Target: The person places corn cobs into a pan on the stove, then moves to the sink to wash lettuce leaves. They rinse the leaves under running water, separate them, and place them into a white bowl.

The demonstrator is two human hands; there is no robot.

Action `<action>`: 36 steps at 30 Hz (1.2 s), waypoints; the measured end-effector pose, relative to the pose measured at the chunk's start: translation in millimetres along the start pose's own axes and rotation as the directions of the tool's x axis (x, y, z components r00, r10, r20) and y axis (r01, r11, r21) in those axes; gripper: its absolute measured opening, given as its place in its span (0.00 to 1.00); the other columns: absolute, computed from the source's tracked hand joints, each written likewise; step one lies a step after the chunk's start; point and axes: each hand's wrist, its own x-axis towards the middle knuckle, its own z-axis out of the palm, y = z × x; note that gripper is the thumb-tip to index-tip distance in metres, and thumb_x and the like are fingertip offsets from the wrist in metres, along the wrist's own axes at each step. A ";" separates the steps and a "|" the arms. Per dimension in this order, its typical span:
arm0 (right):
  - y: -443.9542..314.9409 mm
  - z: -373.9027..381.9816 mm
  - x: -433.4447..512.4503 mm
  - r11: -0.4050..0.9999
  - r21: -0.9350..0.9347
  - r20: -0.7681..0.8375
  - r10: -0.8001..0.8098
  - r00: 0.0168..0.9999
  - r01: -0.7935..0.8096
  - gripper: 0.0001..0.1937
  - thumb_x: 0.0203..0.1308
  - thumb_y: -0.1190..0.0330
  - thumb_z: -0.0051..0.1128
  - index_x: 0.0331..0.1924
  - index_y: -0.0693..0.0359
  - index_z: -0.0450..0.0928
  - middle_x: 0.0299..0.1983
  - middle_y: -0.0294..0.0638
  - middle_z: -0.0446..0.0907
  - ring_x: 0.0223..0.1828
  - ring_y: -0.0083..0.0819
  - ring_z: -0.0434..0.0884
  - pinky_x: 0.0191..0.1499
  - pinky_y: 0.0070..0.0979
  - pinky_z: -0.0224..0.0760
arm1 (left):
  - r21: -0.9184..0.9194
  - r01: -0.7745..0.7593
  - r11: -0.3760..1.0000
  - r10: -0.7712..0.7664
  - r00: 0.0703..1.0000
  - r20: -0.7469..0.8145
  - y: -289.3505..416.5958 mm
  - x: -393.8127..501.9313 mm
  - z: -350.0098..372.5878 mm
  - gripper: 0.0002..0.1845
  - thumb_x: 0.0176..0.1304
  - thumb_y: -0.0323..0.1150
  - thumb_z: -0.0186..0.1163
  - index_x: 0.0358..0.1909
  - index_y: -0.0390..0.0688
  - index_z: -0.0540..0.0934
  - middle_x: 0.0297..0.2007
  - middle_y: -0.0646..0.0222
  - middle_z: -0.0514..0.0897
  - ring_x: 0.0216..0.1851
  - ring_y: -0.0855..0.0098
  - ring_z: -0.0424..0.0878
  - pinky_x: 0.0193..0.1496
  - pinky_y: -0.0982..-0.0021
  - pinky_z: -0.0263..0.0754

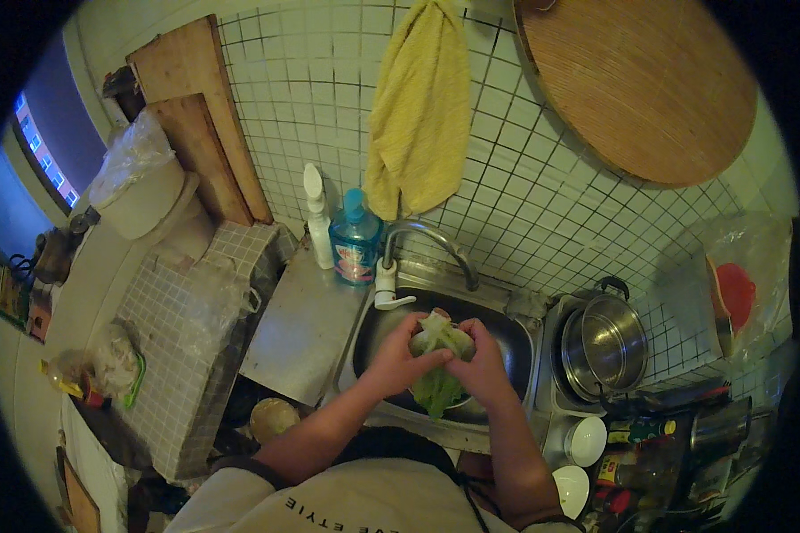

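Observation:
Between both hands I hold a head of leafy green vegetable (439,333), pale at its base, over the steel sink (518,360). My left hand (400,356) grips it from the left, with the thumb across its front. On the other side my right hand (479,360) closes round it, and the two thumbs nearly meet. Loose green leaves (438,392) hang below my thumbs, and a pale rim shows partly behind them in the basin. The curved faucet (433,230) with its white lever handle (388,291) stands behind the sink.
Left of the faucet stand a blue detergent bottle (355,243) and a white spray bottle (317,220). Steel pots (607,346) sit right of the sink, with white bowls (585,441) nearer me. A yellow towel (420,120) hangs above. A tiled counter (173,346) lies left.

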 end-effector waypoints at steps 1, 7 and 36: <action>2.8 -1.5 0.4 0.999 0.042 0.029 0.032 0.999 -0.033 0.18 0.44 0.75 0.59 0.42 0.62 0.69 0.38 0.38 0.74 0.40 0.24 0.72 0.44 0.23 0.68 | 0.006 0.007 1.000 -0.007 1.000 0.020 -0.3 0.7 -0.9 0.27 0.54 0.28 0.65 0.56 0.41 0.68 0.45 0.68 0.77 0.48 0.76 0.75 0.52 0.72 0.70; 9.1 -10.5 3.6 0.975 0.181 0.163 0.101 0.982 -0.130 0.22 0.41 0.78 0.55 0.46 0.61 0.68 0.41 0.37 0.73 0.44 0.25 0.72 0.49 0.22 0.67 | 0.039 0.077 0.996 -0.081 0.989 0.125 -3.4 3.3 -10.8 0.24 0.53 0.31 0.65 0.51 0.39 0.70 0.42 0.64 0.78 0.44 0.73 0.77 0.47 0.71 0.72; -18.6 -4.7 8.3 0.994 -0.083 0.154 -0.062 0.986 0.076 0.21 0.42 0.79 0.57 0.46 0.64 0.71 0.43 0.43 0.78 0.50 0.32 0.77 0.52 0.27 0.68 | 0.250 -0.028 0.968 0.054 0.994 -0.098 -5.3 6.8 -12.7 0.23 0.44 0.33 0.65 0.43 0.40 0.70 0.36 0.57 0.80 0.38 0.57 0.80 0.42 0.64 0.73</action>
